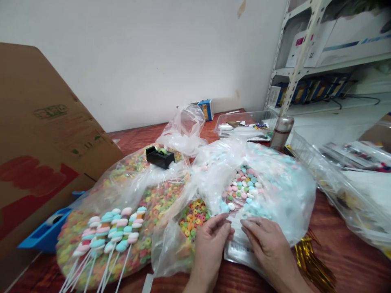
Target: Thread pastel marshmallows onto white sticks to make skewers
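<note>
My left hand (215,240) and my right hand (269,242) face each other over the near edge of an open bag of pastel candies (244,189). Fingers and thumb are drawn together on both; what they pinch, if anything, is too small or clear to make out. Beneath them lies a flat clear plastic packet (238,253) with blurred print. Beside my left hand, a clear bag of fruit-coloured cereal rings (194,217) gapes open. Several marshmallow skewers (111,232) with white sticks rest on the larger cereal bag (143,248) at left.
A black tape dispenser (160,156) sits on the cereal bag; a blue dispenser (45,232) stands by the cardboard box (45,134). Gold twist ties (311,264) lie at right. Behind are a metal flask (281,132) and clear trays (332,195). White shelving (301,67) rises at right.
</note>
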Demonstrator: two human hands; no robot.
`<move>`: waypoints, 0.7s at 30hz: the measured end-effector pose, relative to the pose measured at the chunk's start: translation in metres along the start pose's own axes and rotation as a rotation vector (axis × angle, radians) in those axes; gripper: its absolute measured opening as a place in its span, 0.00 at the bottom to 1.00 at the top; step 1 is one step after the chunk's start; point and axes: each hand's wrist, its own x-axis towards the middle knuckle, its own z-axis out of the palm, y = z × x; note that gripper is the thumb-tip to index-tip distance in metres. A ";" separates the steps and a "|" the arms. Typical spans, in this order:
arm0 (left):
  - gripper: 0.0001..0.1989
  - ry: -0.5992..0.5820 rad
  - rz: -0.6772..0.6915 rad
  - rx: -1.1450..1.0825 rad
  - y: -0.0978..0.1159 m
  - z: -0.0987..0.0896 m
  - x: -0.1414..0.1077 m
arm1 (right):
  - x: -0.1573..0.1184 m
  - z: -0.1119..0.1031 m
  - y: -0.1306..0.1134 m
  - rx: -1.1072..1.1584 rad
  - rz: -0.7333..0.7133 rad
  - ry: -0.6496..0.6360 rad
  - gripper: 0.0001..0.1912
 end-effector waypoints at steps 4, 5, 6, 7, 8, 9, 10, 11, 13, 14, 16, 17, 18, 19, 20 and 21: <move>0.14 0.007 0.039 -0.090 0.001 0.011 -0.001 | -0.004 -0.005 0.002 0.014 -0.087 0.058 0.10; 0.13 0.008 0.051 -0.107 0.002 0.012 -0.002 | -0.005 -0.006 0.003 0.020 -0.098 0.062 0.10; 0.12 0.007 0.060 -0.120 0.003 0.013 -0.003 | -0.005 -0.006 0.003 0.028 -0.104 0.066 0.10; 0.12 0.008 0.066 -0.129 0.004 0.014 -0.004 | -0.005 -0.007 0.004 0.036 -0.107 0.070 0.10; 0.11 0.009 0.068 -0.135 0.005 0.015 -0.005 | -0.006 -0.007 0.003 0.045 -0.101 0.075 0.10; 0.11 0.011 0.068 -0.137 0.005 0.015 -0.005 | -0.006 -0.007 0.003 0.055 -0.092 0.081 0.10; 0.11 0.010 0.066 -0.138 0.005 0.016 -0.005 | -0.006 -0.007 0.002 0.064 -0.087 0.085 0.09; 0.11 0.008 0.064 -0.141 0.005 0.017 -0.005 | -0.006 -0.007 0.001 0.074 -0.080 0.088 0.09; 0.11 0.001 0.062 -0.151 0.003 0.017 -0.006 | -0.006 -0.006 -0.001 0.093 -0.066 0.088 0.08; 0.11 -0.004 0.068 -0.154 0.003 0.016 -0.006 | -0.006 -0.006 -0.002 0.103 -0.055 0.088 0.08; 0.09 -0.018 0.097 -0.145 0.003 0.012 -0.007 | -0.005 -0.007 -0.003 0.130 -0.043 0.088 0.08; 0.09 -0.019 0.121 -0.133 0.004 0.009 -0.007 | -0.005 -0.010 -0.003 0.149 -0.039 0.093 0.08; 0.08 -0.010 0.152 -0.118 0.007 0.006 -0.007 | -0.004 -0.013 -0.002 0.171 -0.035 0.109 0.08; 0.09 0.008 0.186 -0.096 0.011 0.003 -0.005 | -0.002 -0.018 -0.001 0.192 -0.014 0.135 0.08; 0.12 0.035 0.221 -0.065 0.017 0.001 -0.003 | 0.001 -0.023 0.001 0.208 0.025 0.169 0.08; 0.13 0.062 0.255 -0.013 0.023 0.000 0.001 | 0.005 -0.029 0.003 0.220 0.088 0.209 0.08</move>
